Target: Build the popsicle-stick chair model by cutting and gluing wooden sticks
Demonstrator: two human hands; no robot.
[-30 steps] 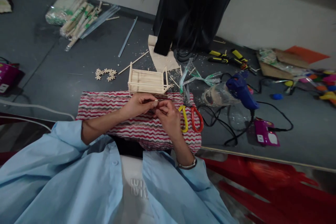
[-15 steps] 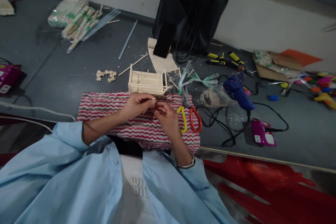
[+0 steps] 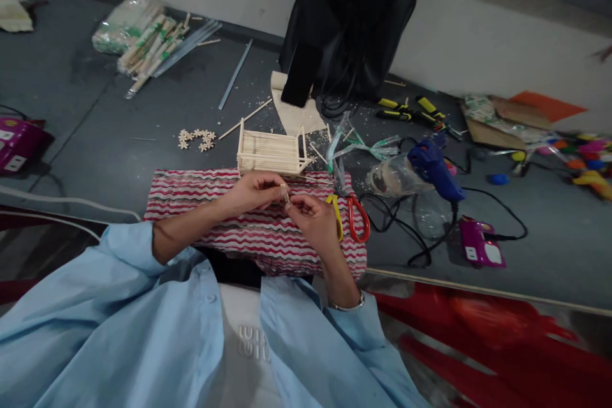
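Small pale piece (image 3: 285, 192), too small to identify: between hands, just on near side of stick frame (image 3: 268, 152). Left hand (image 3: 255, 191): thumb and forefinger pinched on piece. Right hand (image 3: 313, 220): fingertips close together at piece's lower end; firm hold or light touch, cannot tell. Change over last half-second: right hand shifted rightward, baring more of piece; suggests fine handling. Striped cloth (image 3: 191, 204): under hands, near side of frame. Flower-shaped pieces (image 3: 208, 139): left of frame.

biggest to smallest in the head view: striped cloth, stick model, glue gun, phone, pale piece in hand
1. Striped cloth
2. Stick model
3. Glue gun and phone: too alike to rank
4. Pale piece, partly hidden
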